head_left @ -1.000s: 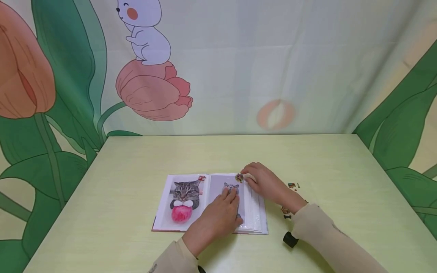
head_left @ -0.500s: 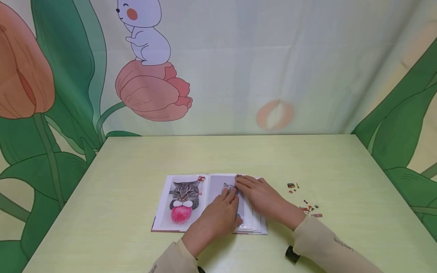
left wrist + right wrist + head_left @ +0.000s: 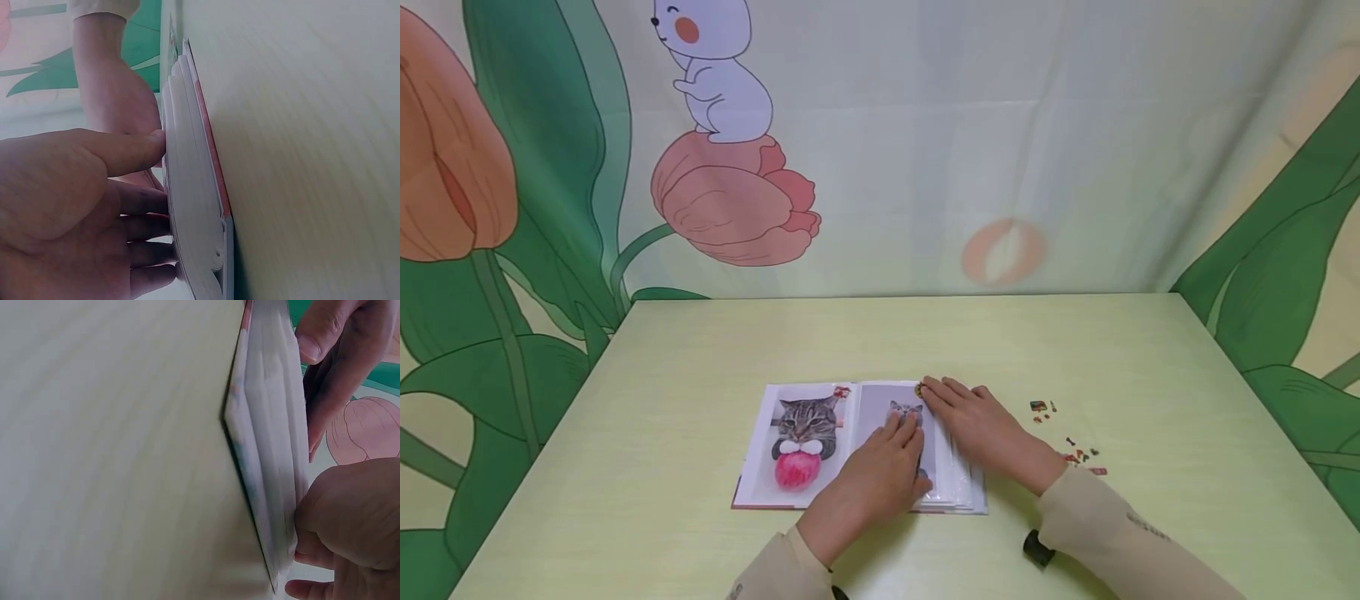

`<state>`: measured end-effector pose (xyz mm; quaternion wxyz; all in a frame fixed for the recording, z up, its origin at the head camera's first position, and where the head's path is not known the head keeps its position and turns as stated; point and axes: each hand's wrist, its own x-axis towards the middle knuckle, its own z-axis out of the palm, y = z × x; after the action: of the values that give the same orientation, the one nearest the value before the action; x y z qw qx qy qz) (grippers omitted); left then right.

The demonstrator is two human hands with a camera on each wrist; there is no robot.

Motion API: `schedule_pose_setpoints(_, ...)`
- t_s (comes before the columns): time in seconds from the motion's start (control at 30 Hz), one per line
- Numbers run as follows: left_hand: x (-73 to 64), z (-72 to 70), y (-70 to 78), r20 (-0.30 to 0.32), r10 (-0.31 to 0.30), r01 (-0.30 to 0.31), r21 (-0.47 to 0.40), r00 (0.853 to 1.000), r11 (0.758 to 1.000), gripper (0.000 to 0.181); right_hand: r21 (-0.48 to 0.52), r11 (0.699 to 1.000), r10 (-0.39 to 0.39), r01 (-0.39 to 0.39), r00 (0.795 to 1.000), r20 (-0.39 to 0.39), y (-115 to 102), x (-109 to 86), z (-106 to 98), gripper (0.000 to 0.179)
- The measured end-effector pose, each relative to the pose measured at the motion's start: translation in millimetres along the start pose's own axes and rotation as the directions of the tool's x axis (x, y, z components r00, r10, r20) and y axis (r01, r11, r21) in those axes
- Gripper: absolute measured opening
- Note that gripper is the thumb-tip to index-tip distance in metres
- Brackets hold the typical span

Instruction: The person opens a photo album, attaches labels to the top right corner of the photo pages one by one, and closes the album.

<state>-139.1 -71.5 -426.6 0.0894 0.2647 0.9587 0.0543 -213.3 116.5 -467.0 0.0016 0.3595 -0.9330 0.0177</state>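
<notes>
Nearest me, the right sleeve bears dark marks (lettering, perhaps, but too blurred to read), and a small black item shows beside it. I see the left hand laid on the right-hand page of the album, fingers extended, grasping nothing. The album lies spread on the surface; the right photo is partly under that hand, the left photo in plain view.

The right hand has its fingers stretched over the page's upper part, released too, the fingertips at a small sticker near the right photo's top corner. I judge the step to be pressing that sticker flat. To do it well, I'd have the left palm bear down evenly so the page can't slip, and one fingertip rub from the sticker's middle outward.

Farther right lie loose bits. Behind hangs a printed backdrop. I can read no brand or label anywhere.
</notes>
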Motion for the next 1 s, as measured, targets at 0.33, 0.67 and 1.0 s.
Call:
schedule_pose_setpoints(0.33,0.3,-1.6,1.5,0.001,-0.010,0.010,-0.006,1.000,1.000,0.065,-0.001,1.000,0.022,-0.022,0.999,0.028,1.8,1.3,-3.6,0.053)
schedule_pose_setpoints(0.67,1.0,0.3,-0.4,0.010,-0.007,0.008,-0.037,1.000,0.999,0.066,0.025,0.999,0.047,-0.047,0.999,0.006,8.2,0.2,-5.6,0.050)
schedule_pose_setpoints(1.0,-1.2,2.2,-4.4,-0.009,0.010,-0.011,-0.058,1.000,0.998,0.066,0.050,0.996,-0.077,0.078,0.997,-0.012,-1.9,-9.5,-4.6,0.054)
